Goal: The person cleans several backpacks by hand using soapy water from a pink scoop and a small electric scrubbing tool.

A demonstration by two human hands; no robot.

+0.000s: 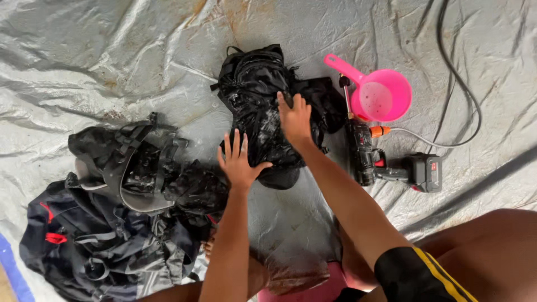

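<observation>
Black and wet, the backpack [263, 106] lies just left of the pink dipper [380, 95], under your palms. Your left hand [239, 162] and right hand [295, 120] press flat on it, fingers spread, gripping nothing. A cordless sprayer [391, 165] lies below the dipper.

Wet backpack [263, 106] under both hands: glossy black. Second backpack [134, 162]: black with grey straps. Jacket [84, 246]: dark navy, red accents. Scoop [380, 95]: bright pink. Cordless sprayer [391, 165]: black, red trim, orange nozzle (hose pale grey). Tarpaulin [84, 56]: silver-grey, rust-brown stains. Shorts [419, 277]: black, yellow stripes
</observation>
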